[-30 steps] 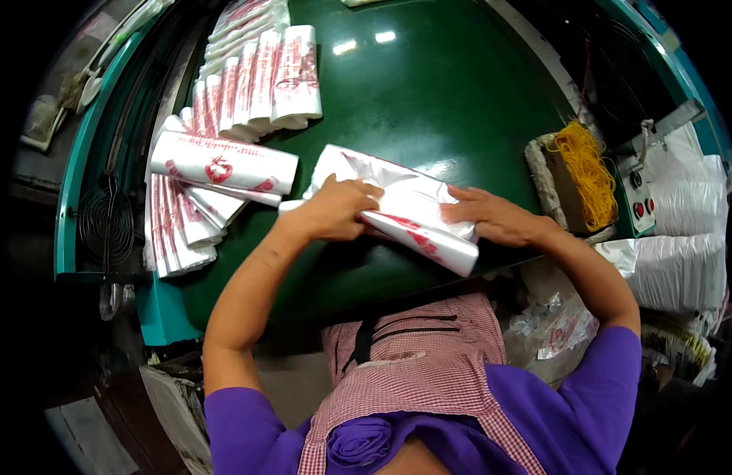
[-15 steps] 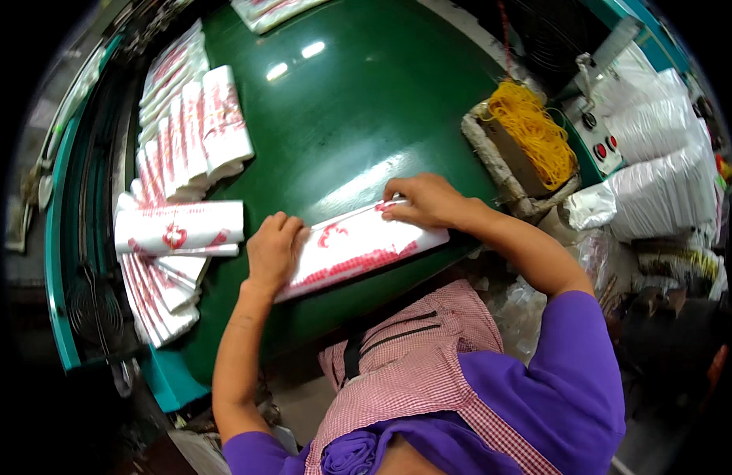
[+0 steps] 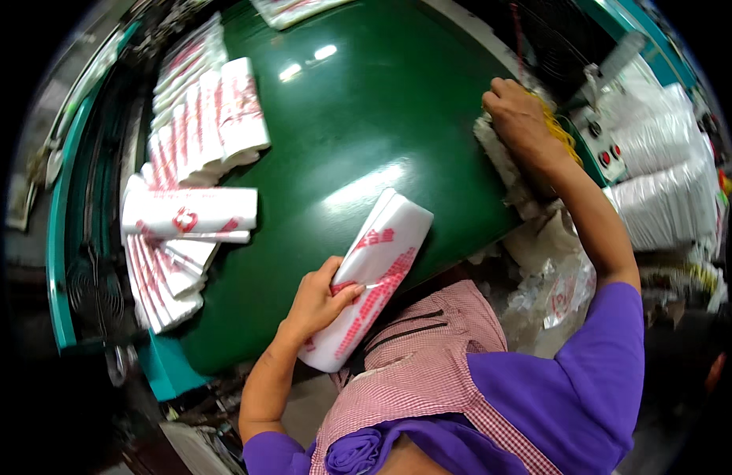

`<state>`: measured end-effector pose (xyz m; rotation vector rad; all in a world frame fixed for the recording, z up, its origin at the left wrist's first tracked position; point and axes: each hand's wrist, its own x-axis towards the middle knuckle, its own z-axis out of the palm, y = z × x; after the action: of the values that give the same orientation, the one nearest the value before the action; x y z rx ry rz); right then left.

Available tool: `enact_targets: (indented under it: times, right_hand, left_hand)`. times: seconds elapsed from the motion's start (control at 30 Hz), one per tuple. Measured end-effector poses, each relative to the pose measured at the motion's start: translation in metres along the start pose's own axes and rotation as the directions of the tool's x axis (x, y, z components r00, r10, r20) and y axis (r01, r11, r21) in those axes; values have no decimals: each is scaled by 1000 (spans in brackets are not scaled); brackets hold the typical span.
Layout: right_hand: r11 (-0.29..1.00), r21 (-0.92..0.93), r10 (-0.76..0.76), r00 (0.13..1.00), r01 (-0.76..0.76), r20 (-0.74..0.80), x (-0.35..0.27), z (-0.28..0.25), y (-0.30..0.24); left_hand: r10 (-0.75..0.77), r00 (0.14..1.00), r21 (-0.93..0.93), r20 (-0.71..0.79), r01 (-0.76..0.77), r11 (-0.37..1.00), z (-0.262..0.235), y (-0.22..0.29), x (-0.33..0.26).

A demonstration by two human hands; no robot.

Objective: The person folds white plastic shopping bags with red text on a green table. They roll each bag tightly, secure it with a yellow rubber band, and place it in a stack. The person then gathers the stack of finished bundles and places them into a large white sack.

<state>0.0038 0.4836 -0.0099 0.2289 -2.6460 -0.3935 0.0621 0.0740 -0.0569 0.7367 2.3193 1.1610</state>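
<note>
A folded bundle of white plastic bags (image 3: 389, 229) with red print is in my left hand (image 3: 318, 305), thumb across its top face and fingers beneath. The bundle slants over the green tabletop's front edge, its near end by my apron. My right hand (image 3: 524, 119) is over the box (image 3: 504, 162) with the rough, pale rim, at the far right of the table. Its fingers curl down, and what they grip is hidden. Yellow rubber bands (image 3: 562, 131) show beside that hand, partly covered by it.
Stacked folded white-and-red bags (image 3: 195, 131) lie along the left of the green table (image 3: 350, 103), with one bundle (image 3: 190, 212) across them. More bags (image 3: 298, 9) lie at the far edge. A control box with red buttons (image 3: 606, 158) and white bag piles (image 3: 659, 190) stand right.
My right hand has let go of the bag bundle and moved right to the rubber-band box. My left hand has taken the bundle alone, tilting it upright and drawing it toward me.
</note>
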Motion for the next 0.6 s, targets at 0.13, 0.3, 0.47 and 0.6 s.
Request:
enact_targets:
  times: [0.13,0.3,0.47,0.6]
  right_hand:
    - [865,497,70,997,-68,16,33,-22,-70]
    - [315,923,-107,974,222,-198,30,-65,-200]
    - [-477,836,13,950,-269,313,1,-55,-200]
    - [-976,116,-125,917,-182,379,9,-53,-173]
  left_hand:
    - [-84,946,-526,-314,-99,845,-1,-16,-14]
    - [-148,924,-930,-353,-329,163,7,3,16]
    - [-78,943,-946,-325,-323,39,2,14,13]
    - [105,974,-963,-199,-214,164,-1,-7,-14]
